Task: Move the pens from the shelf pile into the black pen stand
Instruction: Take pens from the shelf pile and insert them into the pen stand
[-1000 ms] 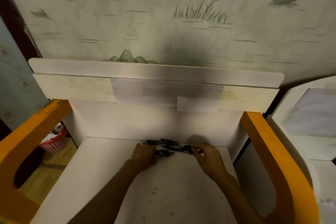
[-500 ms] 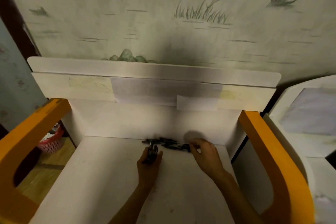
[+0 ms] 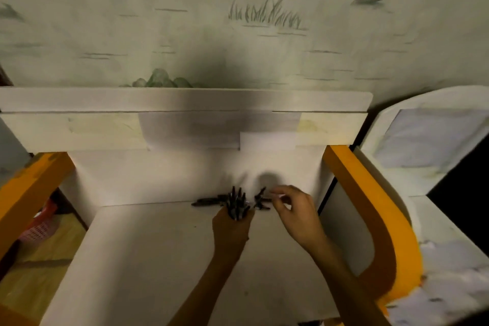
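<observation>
At far left, a reddish basket (image 3: 39,222) on the floor below the orange side rail (image 3: 31,188), well apart from the work. On the white shelf (image 3: 158,259), against the back panel, a few loose pens (image 3: 209,200) lying flat, just left of the left hand (image 3: 231,230). Left hand curled tight round a bunch of pens (image 3: 237,203), tips fanned upward and splayed; likely trouble here: a spread bundle with no two pens aligned, easy to lose one from the edge of the fist on lifting, and awkward to feed into a narrow mouth all at once. Just right of that, more scattered pens (image 3: 260,201) crossing one another, one tilted up. Right hand (image 3: 296,213) hovering beside them, fingers loosely bent with thumb and forefinger close together; whether anything is pinched, cannot tell. Risk of nudging the crossed pens toward the back corner or rolling them along the shelf through a hasty grab. Black pen stand nowhere in view, so a blind carry to it, with drops possible on the way.
</observation>
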Motion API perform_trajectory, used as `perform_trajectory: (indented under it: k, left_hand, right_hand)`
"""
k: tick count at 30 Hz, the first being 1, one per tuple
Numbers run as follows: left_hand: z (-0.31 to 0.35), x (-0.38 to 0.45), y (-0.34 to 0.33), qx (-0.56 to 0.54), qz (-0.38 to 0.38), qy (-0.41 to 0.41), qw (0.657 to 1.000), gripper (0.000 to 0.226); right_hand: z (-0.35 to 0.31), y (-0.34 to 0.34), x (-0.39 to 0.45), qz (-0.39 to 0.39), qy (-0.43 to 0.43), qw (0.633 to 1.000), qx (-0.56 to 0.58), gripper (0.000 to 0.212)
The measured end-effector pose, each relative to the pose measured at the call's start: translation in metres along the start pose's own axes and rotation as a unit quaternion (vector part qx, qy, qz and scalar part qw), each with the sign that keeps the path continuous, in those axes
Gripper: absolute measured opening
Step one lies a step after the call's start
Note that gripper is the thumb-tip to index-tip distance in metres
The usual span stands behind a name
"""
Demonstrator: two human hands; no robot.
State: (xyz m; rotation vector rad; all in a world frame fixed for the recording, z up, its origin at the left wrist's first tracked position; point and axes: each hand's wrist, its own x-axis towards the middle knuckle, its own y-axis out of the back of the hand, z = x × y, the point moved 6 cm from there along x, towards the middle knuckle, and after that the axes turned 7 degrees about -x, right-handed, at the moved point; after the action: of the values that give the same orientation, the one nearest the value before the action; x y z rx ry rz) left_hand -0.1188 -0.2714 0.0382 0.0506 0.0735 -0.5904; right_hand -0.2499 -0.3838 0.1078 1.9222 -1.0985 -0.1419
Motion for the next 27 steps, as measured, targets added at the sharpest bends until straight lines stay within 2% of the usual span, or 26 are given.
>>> perform_trajectory:
  k: [4, 11, 17, 22, 24, 27]
  left_hand:
    - [0.022, -0.023, -0.035, -0.024, -0.063, -0.038, 0.997, 0.017]
    - [0.048, -0.064, -0.085, -0.031, -0.123, -0.007, 0.992, 0.03]
    - [0.068, -0.119, -0.138, -0.065, -0.165, 0.022, 0.984, 0.032]
    - [0.082, -0.18, -0.194, -0.063, -0.18, -0.014, 0.981, 0.03]
    - [0.084, -0.209, -0.218, -0.077, -0.185, 0.001, 0.98, 0.037]
    - [0.083, -0.251, -0.256, -0.079, -0.197, 0.016, 0.977, 0.033]
  right_hand:
    - [-0.006, 0.037, -0.007, 0.042, -0.01, 0.999, 0.012, 0.019]
    - [0.02, 0.109, -0.045, 0.1, -0.011, 0.995, -0.018, 0.021]
    - [0.071, 0.181, -0.091, 0.133, -0.034, 0.99, -0.017, 0.021]
    - [0.128, 0.248, -0.141, 0.149, -0.034, 0.988, -0.016, 0.019]
    - [0.154, 0.273, -0.163, 0.152, -0.043, 0.987, -0.022, 0.02]
    - [0.191, 0.306, -0.192, 0.146, -0.055, 0.987, -0.021, 0.02]
